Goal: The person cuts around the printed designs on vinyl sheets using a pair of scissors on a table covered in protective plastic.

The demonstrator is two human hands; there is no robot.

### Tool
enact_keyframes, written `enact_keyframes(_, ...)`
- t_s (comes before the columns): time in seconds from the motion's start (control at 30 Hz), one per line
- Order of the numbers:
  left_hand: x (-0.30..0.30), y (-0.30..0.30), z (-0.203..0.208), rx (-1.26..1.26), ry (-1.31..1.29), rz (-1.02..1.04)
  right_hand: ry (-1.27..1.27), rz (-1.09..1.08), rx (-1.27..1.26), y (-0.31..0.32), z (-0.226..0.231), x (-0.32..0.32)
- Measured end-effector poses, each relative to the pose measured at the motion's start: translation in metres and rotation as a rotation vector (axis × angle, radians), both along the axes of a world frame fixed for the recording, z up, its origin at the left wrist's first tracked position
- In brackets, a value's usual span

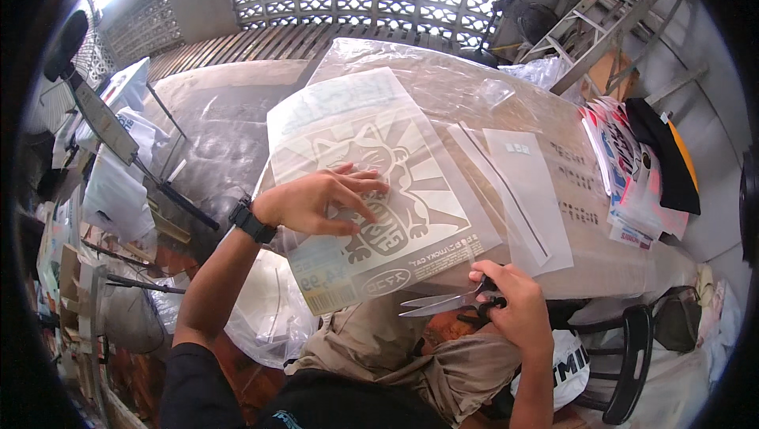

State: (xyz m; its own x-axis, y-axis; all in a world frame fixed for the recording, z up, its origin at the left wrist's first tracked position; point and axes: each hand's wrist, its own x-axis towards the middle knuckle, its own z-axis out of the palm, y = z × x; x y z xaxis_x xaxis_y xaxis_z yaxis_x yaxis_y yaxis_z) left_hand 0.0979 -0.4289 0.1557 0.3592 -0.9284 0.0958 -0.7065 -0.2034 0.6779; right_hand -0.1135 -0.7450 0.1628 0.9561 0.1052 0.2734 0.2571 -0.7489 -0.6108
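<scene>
Resting on the printed sheet (411,184), left fingers (367,186) apart; right fingers (498,272) clamped on scissors (445,301).

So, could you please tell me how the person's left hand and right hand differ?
The left hand is spread over the cat-printed sheet, while the right hand is closed around black-handled scissors. The left hand has a black watch at its wrist; the right hand shows none. Both are bare, without gloves.
</scene>
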Motion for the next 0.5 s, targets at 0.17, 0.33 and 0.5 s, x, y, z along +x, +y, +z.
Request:
enact_keyframes(0.17, 0.013, -0.004, -0.005, -0.035, -0.121, 0.04, -0.051, 0.072, -0.107, -0.012, -0.006, -0.004)
enact_keyframes(0.33, -0.076, -0.047, 0.016, -0.307, -0.173, 0.215, -0.093, -0.101, 0.216, -0.001, -0.017, -0.03)
enact_keyframes(0.5, -0.186, -0.055, 0.001, -0.459, 0.102, 0.344, -0.061, -0.229, 0.802, 0.094, -0.008, -0.044)
